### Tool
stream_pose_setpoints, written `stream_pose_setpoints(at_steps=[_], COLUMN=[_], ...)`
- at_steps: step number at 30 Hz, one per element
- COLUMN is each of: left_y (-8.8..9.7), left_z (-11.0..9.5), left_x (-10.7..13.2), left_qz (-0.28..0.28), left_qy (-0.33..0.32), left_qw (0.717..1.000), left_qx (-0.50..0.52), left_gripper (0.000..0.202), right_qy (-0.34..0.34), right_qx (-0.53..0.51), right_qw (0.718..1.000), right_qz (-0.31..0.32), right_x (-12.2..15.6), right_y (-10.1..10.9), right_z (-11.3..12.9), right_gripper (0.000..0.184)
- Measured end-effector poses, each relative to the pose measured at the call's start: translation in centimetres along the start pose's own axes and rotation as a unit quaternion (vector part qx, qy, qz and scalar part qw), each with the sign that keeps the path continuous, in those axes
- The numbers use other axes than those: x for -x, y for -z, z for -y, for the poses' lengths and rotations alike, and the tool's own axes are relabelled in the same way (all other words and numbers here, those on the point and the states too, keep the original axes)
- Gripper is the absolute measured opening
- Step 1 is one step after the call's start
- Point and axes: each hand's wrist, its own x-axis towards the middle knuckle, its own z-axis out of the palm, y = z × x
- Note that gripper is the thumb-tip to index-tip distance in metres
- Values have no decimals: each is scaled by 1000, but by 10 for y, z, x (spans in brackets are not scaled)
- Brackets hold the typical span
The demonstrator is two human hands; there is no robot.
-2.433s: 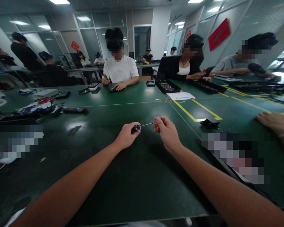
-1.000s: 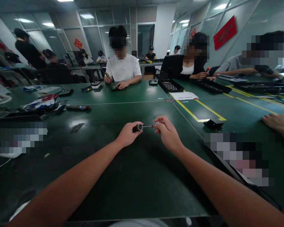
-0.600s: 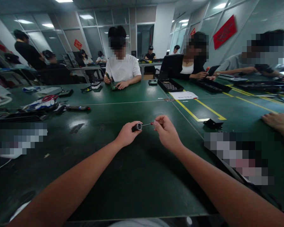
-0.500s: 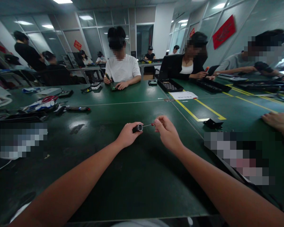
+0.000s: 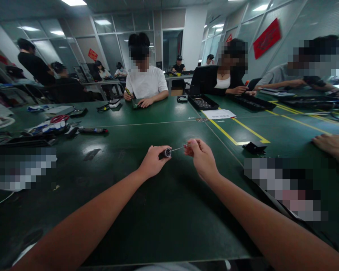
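Observation:
My left hand [image 5: 153,161] is closed around a small black cylindrical part [image 5: 167,153] with a pale ring at its open end, held over the green table. In my right hand [image 5: 202,155] is a screwdriver [image 5: 177,149] with a thin metal shaft and a reddish handle, pinched between thumb and fingers. Its shaft runs leftward to the ringed end of the cylinder. Whether the tip is inside or only touching, I cannot make out. Most of the handle is hidden by my fingers.
A black bracket-like part [image 5: 254,147] lies to the right, near another person's hand [image 5: 332,146]. On the left are a dark pen-like tool [image 5: 93,130] and a pile of tools and gloves [image 5: 49,126]. Across the table [image 5: 124,233], a person in white [image 5: 147,84] works on a circuit board.
The fingers of my right hand have shifted around the screwdriver handle, covering more of it, and the hand sits slightly farther right. My left hand keeps its hold, nearly still.

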Motion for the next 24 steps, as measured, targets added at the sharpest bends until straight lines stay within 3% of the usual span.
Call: stream_pose_setpoints(at_steps=[3,5,12,24], left_y=[1,2,2,3], left_z=[-1,-1,2,0], left_x=[1,1,1,2], left_qz=[10,8,-4,5], left_qy=[-10,5,24,33], left_qw=[1000,1000,1000,999], left_qx=[-21,-23,-18,-5], left_gripper=[29,31,31,34], right_qy=[-143,-173,-24,68], right_qx=[-114,-136,-48,36], right_qw=[983,975,999,996], right_qz=[0,1,-5,54], right_x=[-7,-10,-5,1], right_y=[2,4,0,2], right_z=[-8,-11,-9,-6], right_gripper=[23,23,29,27])
